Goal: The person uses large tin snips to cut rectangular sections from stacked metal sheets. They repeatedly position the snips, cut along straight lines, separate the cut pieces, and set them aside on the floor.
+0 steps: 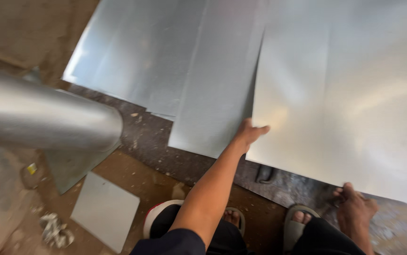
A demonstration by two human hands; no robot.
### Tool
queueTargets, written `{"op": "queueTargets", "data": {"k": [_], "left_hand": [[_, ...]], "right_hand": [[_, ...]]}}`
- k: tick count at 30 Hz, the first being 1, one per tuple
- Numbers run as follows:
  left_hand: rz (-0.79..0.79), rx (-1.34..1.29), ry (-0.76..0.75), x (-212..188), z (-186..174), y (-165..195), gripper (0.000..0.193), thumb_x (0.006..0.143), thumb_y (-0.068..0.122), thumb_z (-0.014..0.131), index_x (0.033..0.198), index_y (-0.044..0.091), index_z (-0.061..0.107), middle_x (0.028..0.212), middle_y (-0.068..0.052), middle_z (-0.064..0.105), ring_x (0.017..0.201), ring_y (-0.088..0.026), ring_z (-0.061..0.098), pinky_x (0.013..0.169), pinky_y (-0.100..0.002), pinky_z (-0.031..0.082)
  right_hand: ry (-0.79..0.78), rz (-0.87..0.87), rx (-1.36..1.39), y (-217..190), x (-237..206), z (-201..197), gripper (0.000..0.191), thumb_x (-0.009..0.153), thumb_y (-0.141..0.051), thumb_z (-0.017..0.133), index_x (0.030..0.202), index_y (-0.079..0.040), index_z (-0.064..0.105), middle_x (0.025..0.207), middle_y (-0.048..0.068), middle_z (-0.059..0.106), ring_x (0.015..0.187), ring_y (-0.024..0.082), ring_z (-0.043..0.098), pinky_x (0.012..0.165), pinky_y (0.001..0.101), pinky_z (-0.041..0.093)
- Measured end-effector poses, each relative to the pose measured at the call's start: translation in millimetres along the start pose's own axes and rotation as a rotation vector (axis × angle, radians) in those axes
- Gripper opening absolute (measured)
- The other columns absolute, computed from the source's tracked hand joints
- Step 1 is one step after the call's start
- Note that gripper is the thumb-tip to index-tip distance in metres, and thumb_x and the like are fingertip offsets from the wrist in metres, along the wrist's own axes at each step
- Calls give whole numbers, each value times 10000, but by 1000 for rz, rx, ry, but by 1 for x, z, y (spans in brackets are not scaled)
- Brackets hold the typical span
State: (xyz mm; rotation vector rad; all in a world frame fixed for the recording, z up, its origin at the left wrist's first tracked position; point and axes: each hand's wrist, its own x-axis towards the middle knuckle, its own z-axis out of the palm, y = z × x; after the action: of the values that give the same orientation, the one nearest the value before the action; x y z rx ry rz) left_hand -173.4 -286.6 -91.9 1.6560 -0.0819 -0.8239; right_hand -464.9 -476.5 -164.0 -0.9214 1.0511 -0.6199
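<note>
The person is wearing dark clothing — a dark navy short sleeve is showing on the left arm, which is bare from there to the wrist. Black trousers are covering both legs. Pale slide sandals are on the feet, toes showing bare. Both hands — left hand and right hand — are going gloveless, with no rings or watch showing.

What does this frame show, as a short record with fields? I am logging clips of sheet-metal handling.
Left hand: grips the left edge of the large metal sheet
Right hand: grips the same sheet's near edge
Other sheets: lie flat to the left, overlapping
Metal duct pipe: at far left, on its side
Small square plate: on the floor near the feet
Footwear: sandals
</note>
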Motion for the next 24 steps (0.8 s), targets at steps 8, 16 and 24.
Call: {"op": "queueTargets", "data": {"k": [8, 16, 24], "left_hand": [[-190, -139, 80, 17, -58, 50, 549, 948, 154, 676, 1429, 48, 433, 1370, -250, 534, 1275, -458, 535, 954, -589, 535], [-308, -939, 363, -23, -18, -10, 612, 981, 118, 645, 1517, 256, 384, 1424, -186, 444, 1309, -451, 530, 1063, -597, 505], [-19, -1035, 106, -3, 47, -26, 551, 1116, 195, 656, 1528, -68, 402, 1474, -259, 471, 1367, -419, 517, 1084, -563, 473]], "right_hand": [[-334, -119, -601, -9, 13, 76, 400, 1092, -252, 667, 1155, 141, 625, 966, 213, 695, 785, 243, 702, 635, 371, 586], [-392, -671, -1408, 35, -66, 137, 730, 804, -692, 740, 632, 17, 713, 1358, 243, 569, 996, 409, 688, 664, 503, 565], [-436, -546, -1312, 40, -76, 163, 635, 758, -550, 798, 900, 67, 750, 1382, 276, 511, 1014, 480, 662, 756, 549, 556]]}}
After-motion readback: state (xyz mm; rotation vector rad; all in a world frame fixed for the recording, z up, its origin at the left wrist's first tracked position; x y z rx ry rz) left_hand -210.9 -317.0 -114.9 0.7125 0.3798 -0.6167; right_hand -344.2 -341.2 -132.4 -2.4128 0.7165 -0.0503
